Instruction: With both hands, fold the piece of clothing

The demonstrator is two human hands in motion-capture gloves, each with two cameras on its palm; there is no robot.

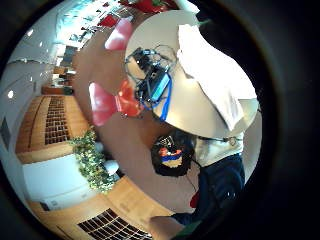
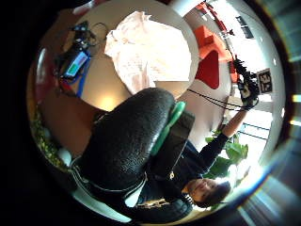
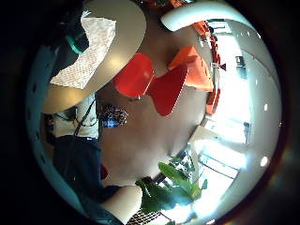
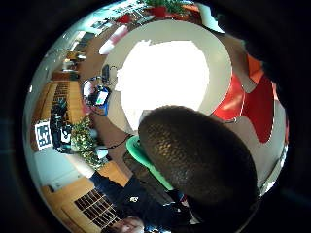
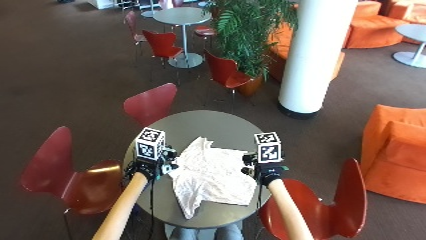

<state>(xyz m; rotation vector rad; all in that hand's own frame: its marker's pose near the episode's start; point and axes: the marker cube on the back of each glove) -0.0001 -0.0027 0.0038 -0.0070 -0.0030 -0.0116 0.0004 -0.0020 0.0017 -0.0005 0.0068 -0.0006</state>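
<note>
both hands raised over an unfolded garment

a round grey table (image 5: 200,125) stands among red chairs (image 5: 66,172), with a white pillar (image 5: 313,50) and a green plant (image 5: 249,30) behind it. on the table lies a white piece of clothing (image 5: 210,177), spread loosely and crumpled, reaching toward the near edge. both forearms reach up from the lower edge of the outside view, one on each side of the cloth. the left hand (image 5: 152,167) hangs over the table's left part, just beside the garment's left edge; the right hand (image 5: 265,172) hangs at its right edge. neither seems to touch the cloth, though the outside view leaves this unsure. whether the fingers of either hand are curled or straight cannot be told. a small tangle of dark gear with a blue strap (image 1: 155,85) lies on the table beside the garment.
</note>
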